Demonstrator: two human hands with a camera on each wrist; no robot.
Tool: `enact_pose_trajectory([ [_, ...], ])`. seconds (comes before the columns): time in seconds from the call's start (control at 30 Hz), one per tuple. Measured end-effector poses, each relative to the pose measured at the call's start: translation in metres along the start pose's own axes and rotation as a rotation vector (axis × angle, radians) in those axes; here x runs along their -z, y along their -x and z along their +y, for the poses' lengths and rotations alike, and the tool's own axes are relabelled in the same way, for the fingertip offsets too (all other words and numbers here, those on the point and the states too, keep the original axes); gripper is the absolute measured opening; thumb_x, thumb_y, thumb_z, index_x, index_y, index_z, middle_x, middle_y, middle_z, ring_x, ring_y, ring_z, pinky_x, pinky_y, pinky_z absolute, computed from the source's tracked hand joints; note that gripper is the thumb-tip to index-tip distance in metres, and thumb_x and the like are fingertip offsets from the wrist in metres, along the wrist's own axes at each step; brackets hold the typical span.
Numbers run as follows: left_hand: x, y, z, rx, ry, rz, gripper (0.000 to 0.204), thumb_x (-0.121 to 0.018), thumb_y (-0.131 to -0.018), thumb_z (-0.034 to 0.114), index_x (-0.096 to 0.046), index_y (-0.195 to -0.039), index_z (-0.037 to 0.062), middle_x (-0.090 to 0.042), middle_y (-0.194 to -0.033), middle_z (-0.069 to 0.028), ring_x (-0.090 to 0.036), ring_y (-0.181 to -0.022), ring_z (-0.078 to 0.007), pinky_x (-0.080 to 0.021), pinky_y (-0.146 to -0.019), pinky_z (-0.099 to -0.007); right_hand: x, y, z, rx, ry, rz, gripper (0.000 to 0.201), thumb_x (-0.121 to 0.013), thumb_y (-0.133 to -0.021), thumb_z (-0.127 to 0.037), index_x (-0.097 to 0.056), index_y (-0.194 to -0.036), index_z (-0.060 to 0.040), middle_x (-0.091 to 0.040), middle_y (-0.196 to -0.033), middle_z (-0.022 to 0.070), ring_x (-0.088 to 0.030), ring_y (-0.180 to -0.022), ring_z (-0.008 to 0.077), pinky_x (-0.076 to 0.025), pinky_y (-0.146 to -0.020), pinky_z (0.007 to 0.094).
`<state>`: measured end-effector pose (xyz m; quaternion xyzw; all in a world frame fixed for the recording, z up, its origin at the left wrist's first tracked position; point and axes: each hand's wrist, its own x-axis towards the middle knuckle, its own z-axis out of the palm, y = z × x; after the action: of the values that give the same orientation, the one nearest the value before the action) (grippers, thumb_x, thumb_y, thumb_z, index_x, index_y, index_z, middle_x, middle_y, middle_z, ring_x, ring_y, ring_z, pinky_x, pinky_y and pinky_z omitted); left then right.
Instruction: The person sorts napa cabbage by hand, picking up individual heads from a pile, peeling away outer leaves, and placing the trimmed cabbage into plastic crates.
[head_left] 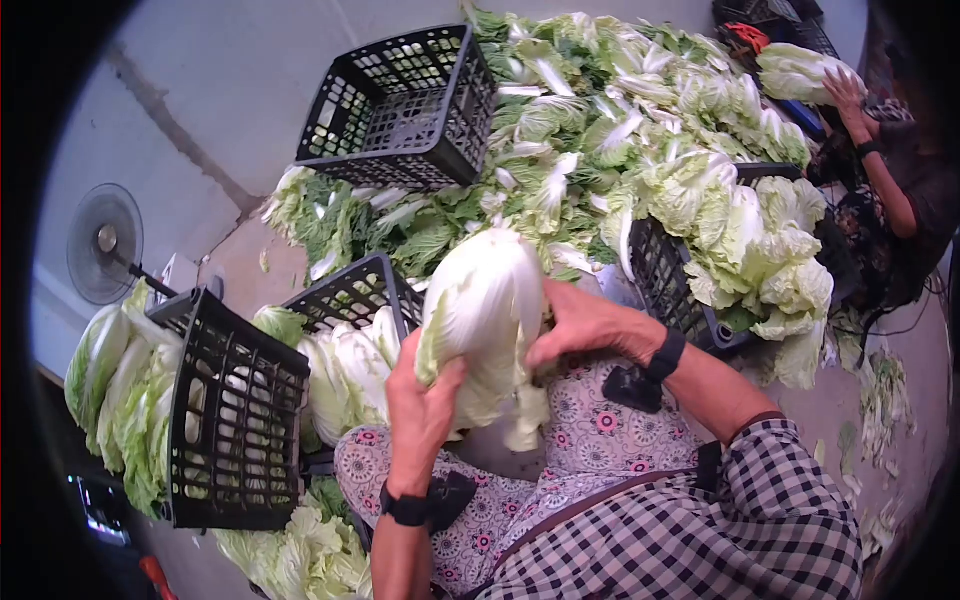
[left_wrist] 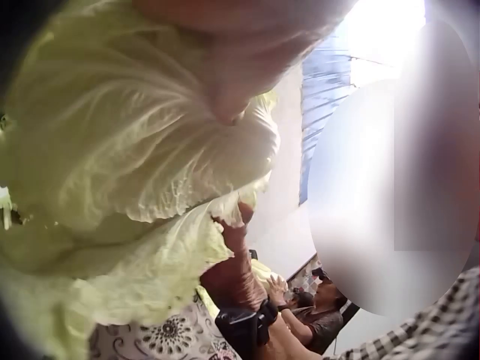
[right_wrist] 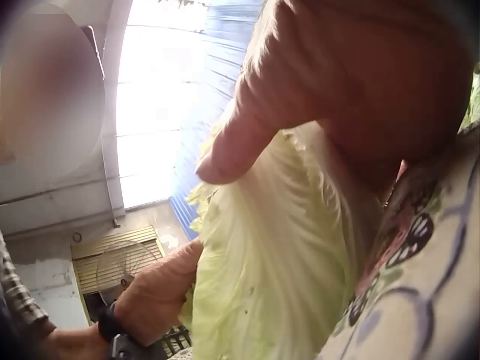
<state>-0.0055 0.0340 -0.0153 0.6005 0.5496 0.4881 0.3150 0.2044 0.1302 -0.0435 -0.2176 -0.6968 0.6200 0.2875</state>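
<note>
A large napa cabbage (head_left: 485, 310), pale with a white base turned up and away, is held between both hands above the lap. On its left side the left hand (head_left: 425, 385) grips it, thumb lying across the leaves. The right hand (head_left: 585, 325) holds the other side, with the thumb near the lower leaves and the other fingers hidden behind the head. Loose outer leaves (left_wrist: 150, 255) hang down in the left wrist view. In the right wrist view the right thumb (right_wrist: 225, 161) presses along the leaf edge.
A wide heap of cabbage leaves (head_left: 560, 130) lies ahead, with a black crate (head_left: 440, 150) on it. Crates with cabbages stand at left (head_left: 240, 420) and right (head_left: 670, 275). A fan (head_left: 105, 240) is at far left. Another person (head_left: 900, 200) holds a cabbage at far right.
</note>
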Motion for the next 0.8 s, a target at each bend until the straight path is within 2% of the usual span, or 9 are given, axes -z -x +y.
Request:
enact_pose_trajectory([
  [0.07,0.001,-0.014,-0.018,0.063,0.065,-0.218,0.060,-0.071,-0.080,0.029,-0.046,-0.125,-0.0021,-0.058,-0.113,-0.0133,-0.055,-0.105,-0.0222,-0.043,-0.091,-0.0324,0.005,-0.001,0.006,-0.016,0.088,0.131,0.097,-0.082,-0.060,-0.041,-0.034,-0.135,-0.0026,-0.052,-0.124,0.0133,-0.044,-0.120,0.0232,-0.033,-0.103,0.0353],
  [0.17,0.002,-0.029,-0.023,-0.088,0.123,-0.135,0.087,-0.076,-0.070,0.046,-0.036,-0.132,-0.0019,-0.050,-0.124,-0.0170,-0.048,-0.115,-0.0251,-0.039,-0.096,-0.0346,0.003,-0.007,-0.001,-0.061,0.118,0.189,0.098,-0.083,-0.060,-0.040,-0.033,-0.135,-0.0009,-0.048,-0.128,0.0141,-0.043,-0.121,0.0230,-0.033,-0.103,0.0342],
  [0.27,0.016,-0.032,-0.043,-0.071,0.148,-0.009,0.109,-0.079,-0.059,0.056,-0.028,-0.136,-0.0021,-0.043,-0.130,-0.0187,-0.042,-0.122,-0.0261,-0.036,-0.099,-0.0353,-0.009,-0.019,-0.007,-0.031,0.143,0.151,0.099,-0.082,-0.060,-0.042,-0.033,-0.136,-0.0015,-0.046,-0.131,0.0148,-0.042,-0.122,0.0237,-0.032,-0.104,0.0349],
  [0.4,0.026,-0.021,-0.045,0.227,0.291,-0.107,0.101,-0.082,-0.059,0.045,-0.034,-0.134,-0.0028,-0.051,-0.122,-0.0152,-0.050,-0.113,-0.0236,-0.041,-0.096,-0.0343,-0.018,-0.044,0.011,-0.055,0.201,-0.018,0.104,-0.082,-0.062,-0.039,-0.025,-0.139,0.0012,-0.042,-0.133,0.0178,-0.041,-0.123,0.0242,-0.031,-0.105,0.0342],
  [0.43,0.026,-0.018,-0.051,0.288,0.438,-0.057,0.090,-0.082,-0.063,0.034,-0.037,-0.131,-0.0023,-0.053,-0.119,-0.0132,-0.054,-0.107,-0.0214,-0.044,-0.092,-0.0328,-0.020,-0.050,0.017,-0.009,0.094,-0.034,0.109,-0.081,-0.062,-0.042,-0.020,-0.141,0.0009,-0.038,-0.136,0.0195,-0.039,-0.125,0.0249,-0.030,-0.106,0.0353],
  [0.57,0.029,-0.018,-0.054,0.286,0.600,0.034,0.081,-0.081,-0.067,0.023,-0.038,-0.130,-0.0015,-0.053,-0.119,-0.0132,-0.054,-0.106,-0.0212,-0.044,-0.091,-0.0327,-0.025,-0.051,0.025,-0.046,-0.244,0.107,0.105,-0.080,-0.065,-0.041,-0.020,-0.142,-0.0012,-0.037,-0.137,0.0179,-0.036,-0.128,0.0258,-0.028,-0.107,0.0377],
  [0.67,0.026,-0.017,-0.057,0.190,0.379,0.021,0.082,-0.081,-0.067,0.028,-0.037,-0.130,-0.0011,-0.054,-0.119,-0.0139,-0.054,-0.108,-0.0220,-0.043,-0.093,-0.0344,-0.030,-0.057,0.017,-0.098,-0.196,0.052,0.100,-0.079,-0.067,-0.037,-0.022,-0.141,-0.0025,-0.037,-0.137,0.0151,-0.037,-0.127,0.0249,-0.029,-0.107,0.0367],
  [0.7,0.026,-0.015,-0.057,0.107,0.263,0.018,0.085,-0.078,-0.070,0.042,-0.037,-0.131,-0.0003,-0.053,-0.120,-0.0144,-0.053,-0.110,-0.0221,-0.041,-0.095,-0.0362,-0.031,-0.057,0.018,-0.115,-0.186,0.059,0.095,-0.079,-0.068,-0.034,-0.026,-0.141,-0.0024,-0.040,-0.136,0.0121,-0.039,-0.126,0.0228,-0.030,-0.106,0.0353],
  [0.8,0.041,-0.017,-0.059,0.177,0.383,-0.123,0.093,-0.072,-0.070,0.057,-0.035,-0.133,0.0001,-0.051,-0.123,-0.0159,-0.051,-0.113,-0.0238,-0.041,-0.095,-0.0368,-0.027,-0.055,0.020,-0.118,-0.279,0.079,0.093,-0.079,-0.067,-0.031,-0.028,-0.139,-0.0015,-0.044,-0.133,0.0099,-0.042,-0.124,0.0209,-0.032,-0.105,0.0340],
])
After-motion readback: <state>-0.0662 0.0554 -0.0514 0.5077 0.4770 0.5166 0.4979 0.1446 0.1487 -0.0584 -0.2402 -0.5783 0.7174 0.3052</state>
